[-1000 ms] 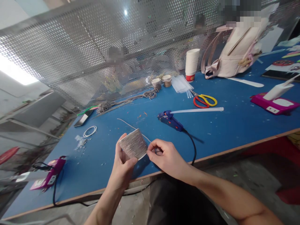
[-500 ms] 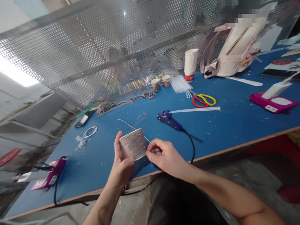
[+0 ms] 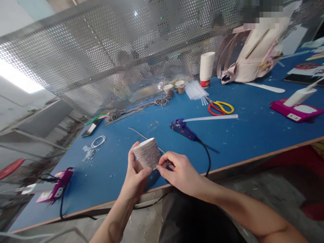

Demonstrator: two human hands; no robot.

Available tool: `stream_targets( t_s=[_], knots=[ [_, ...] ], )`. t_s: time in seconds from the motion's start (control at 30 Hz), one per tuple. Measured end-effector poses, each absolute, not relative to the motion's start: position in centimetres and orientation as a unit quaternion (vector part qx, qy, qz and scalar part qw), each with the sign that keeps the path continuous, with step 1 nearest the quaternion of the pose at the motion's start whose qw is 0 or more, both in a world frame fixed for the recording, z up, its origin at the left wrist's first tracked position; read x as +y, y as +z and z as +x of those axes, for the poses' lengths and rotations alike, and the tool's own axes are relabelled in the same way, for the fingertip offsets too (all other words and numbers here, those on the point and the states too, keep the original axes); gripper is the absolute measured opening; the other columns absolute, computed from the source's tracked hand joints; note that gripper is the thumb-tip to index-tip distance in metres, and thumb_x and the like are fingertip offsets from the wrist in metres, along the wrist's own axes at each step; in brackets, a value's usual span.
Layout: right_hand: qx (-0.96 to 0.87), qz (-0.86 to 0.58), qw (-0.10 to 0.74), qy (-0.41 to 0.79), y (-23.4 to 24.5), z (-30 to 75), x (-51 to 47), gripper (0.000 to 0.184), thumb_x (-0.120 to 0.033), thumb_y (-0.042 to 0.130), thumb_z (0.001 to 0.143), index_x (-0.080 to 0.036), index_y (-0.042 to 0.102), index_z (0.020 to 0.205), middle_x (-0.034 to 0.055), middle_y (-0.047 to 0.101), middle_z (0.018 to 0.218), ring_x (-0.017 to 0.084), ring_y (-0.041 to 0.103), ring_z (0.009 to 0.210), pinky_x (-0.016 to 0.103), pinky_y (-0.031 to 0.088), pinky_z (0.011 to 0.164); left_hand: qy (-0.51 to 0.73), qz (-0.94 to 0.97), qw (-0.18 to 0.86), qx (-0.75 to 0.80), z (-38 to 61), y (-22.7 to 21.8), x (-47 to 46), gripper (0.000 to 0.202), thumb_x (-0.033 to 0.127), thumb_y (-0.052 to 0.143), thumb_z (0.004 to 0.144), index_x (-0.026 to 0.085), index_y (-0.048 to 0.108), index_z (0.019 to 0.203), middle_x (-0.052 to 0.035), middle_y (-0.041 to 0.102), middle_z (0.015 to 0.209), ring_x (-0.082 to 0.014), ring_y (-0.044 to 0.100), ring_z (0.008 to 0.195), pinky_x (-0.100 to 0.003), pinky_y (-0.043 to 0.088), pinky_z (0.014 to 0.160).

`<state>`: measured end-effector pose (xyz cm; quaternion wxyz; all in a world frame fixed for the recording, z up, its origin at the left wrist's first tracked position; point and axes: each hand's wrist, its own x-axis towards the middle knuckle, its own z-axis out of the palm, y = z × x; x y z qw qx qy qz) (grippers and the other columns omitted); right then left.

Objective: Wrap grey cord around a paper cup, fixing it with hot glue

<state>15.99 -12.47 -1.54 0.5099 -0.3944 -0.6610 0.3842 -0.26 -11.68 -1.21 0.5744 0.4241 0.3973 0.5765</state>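
A paper cup (image 3: pixel 147 154) wound with rows of grey-brown cord is held above the table edge, its white mouth tilted up and left. My left hand (image 3: pixel 136 172) is closed round its left side, thumb along the lower front. At the lower right rim, my right hand (image 3: pixel 177 168) pinches the cord, thumb and forefinger against the cup; the fingertips partly hide the pinched bit. The loose cord (image 3: pixel 138 132) runs behind the cup across the table. Beyond my right hand lies a blue glue gun (image 3: pixel 183 130) with a clear glue stick (image 3: pixel 212 118) in it.
Red-and-yellow scissors (image 3: pixel 220 108), clear plastic bags (image 3: pixel 195 90) and stacked paper cups (image 3: pixel 207 69) stand or lie farther back, near a pink backpack (image 3: pixel 249 64). Tangled cord (image 3: pixel 115 115) lies along the perforated metal screen (image 3: pixel 101 60). Purple power strips (image 3: pixel 295 111) sit at both sides.
The cup has tipped so that its white mouth shows more, and it has shifted slightly right with my left hand. My right hand stays at its lower rim.
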Motion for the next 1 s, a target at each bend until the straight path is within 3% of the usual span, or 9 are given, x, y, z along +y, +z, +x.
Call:
stream_targets(
  t_s=[0.43,0.63,1.0],
  knots=[
    [-0.664,-0.396,0.526,0.353,-2.0,16.2,-12.6,0.009,-0.019,0.056,0.082,-0.021,0.052,0.074,-0.0035,0.056,0.065,0.008,0.045,0.052,0.020,0.036,0.049,0.566,0.413,0.583,0.411,0.0,-0.6,-12.5,0.082,0.027,0.086,0.054,0.035,0.051,0.128,-0.0034,0.062,0.122,-0.0266,0.061,0.111,-0.041,0.047,0.099],
    [-0.663,-0.405,0.522,0.351,-2.4,16.1,-12.6,0.008,-0.021,0.057,0.082,-0.021,0.053,0.076,-0.0029,0.058,0.067,0.009,0.047,0.052,0.020,0.036,0.049,0.574,0.399,0.590,0.403,0.0,-0.4,-12.7,0.082,0.021,0.079,0.060,0.043,0.046,0.131,-0.0006,0.063,0.123,-0.0236,0.063,0.106,-0.039,0.049,0.094],
    [-0.658,-0.398,0.522,0.369,-2.1,16.0,-12.6,0.006,-0.019,0.057,0.080,-0.021,0.053,0.076,-0.0023,0.059,0.067,0.011,0.052,0.058,0.022,0.040,0.055,0.566,0.418,0.576,0.415,0.0,-1.7,-12.1,0.088,0.027,0.086,0.053,0.036,0.045,0.131,-0.0047,0.063,0.121,-0.0251,0.062,0.107,-0.039,0.049,0.095]
  ],
)
